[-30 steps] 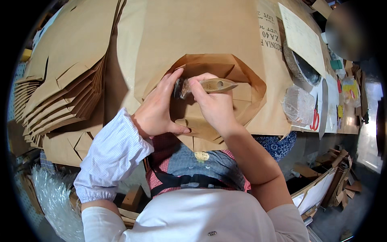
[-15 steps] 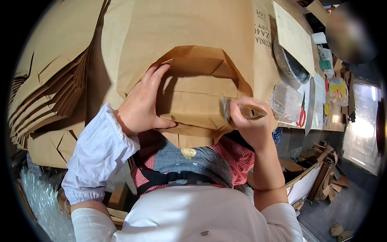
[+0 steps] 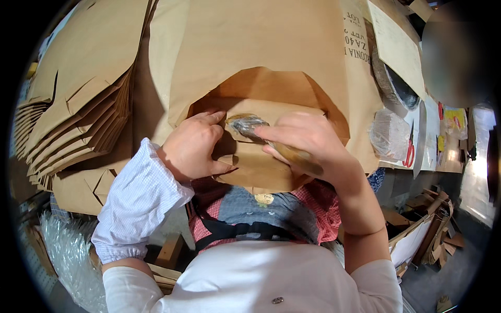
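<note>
Seeing red-handled scissors at right, between plastic-wrapped block and long grey strip. Further right, clear bag with yellow contents. Pale flat board upper right. Below table level: clear plastic bundle left, cardboard scraps right.

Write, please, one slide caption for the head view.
The right hand holds a brush at the open end of a brown paper bag, while the left hand touches its edge.
</note>
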Demonstrator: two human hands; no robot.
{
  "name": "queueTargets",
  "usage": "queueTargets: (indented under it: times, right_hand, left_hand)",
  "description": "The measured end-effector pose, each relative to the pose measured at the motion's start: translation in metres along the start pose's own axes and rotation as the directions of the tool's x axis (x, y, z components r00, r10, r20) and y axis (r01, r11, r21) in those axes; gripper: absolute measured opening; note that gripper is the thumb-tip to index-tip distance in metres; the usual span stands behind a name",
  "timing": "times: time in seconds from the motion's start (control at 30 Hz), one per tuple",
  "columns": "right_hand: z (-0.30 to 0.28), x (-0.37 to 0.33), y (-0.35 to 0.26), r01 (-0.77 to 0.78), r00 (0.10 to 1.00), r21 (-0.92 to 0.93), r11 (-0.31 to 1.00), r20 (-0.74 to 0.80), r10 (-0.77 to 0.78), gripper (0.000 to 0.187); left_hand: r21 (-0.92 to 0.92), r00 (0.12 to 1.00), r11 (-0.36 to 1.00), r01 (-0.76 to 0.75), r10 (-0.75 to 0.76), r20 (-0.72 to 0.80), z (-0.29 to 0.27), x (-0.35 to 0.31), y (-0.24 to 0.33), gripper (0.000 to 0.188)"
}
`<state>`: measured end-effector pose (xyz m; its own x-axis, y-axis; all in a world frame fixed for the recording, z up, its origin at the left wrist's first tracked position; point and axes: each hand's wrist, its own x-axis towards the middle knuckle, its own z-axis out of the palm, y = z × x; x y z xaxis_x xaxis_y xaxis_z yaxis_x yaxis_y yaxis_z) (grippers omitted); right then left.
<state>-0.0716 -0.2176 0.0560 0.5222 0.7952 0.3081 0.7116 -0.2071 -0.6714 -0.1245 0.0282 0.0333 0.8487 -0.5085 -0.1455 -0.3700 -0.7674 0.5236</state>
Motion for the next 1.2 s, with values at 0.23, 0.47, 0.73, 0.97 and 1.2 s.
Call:
queueTargets:
  times: [0.23, 0.47, 0.73, 0.97, 1.2]
  right_hand:
    - [-0.03, -0.017, 0.0, -0.245, 0.969, -0.108, 0.964, -0.074, 0.238, 0.018]
    - [-0.015, -0.036, -0.05, -0.401, 0.682, 0.29, 0.869, -0.539, 0.495, 0.011]
    - [0.053, -0.007, -0.039, -0.456, 0.54, 0.734, 0.504, -0.222, 0.812, 0.009]
    - [0.044, -0.031, -0.03, -0.514, 0.664, 0.254, 0.82, -0.488, 0.567, 0.005]
    - [0.005, -0.076, -0.027, -0.65, 0.728, -0.174, 0.74, -0.424, 0.539, 0.009]
  left_hand:
    - [-0.197, 0.999, 0.98, -0.016, 0.024, 0.037, -0.009, 0.0, 0.002, 0.032]
    - [0.008, 0.897, 0.965, 0.261, -0.239, -0.373, 0.028, 0.023, 0.005, 0.005]
    - [0.058, 0.94, 0.946, 0.319, -0.308, -0.144, 0.011, 0.049, -0.016, 0.017]
    - [0.096, 0.912, 0.919, 0.381, -0.357, -0.199, 0.01, 0.056, -0.015, 0.019]
    - [0.283, 0.937, 0.897, 0.34, -0.297, -0.183, 0.016, 0.059, 0.006, 0.005]
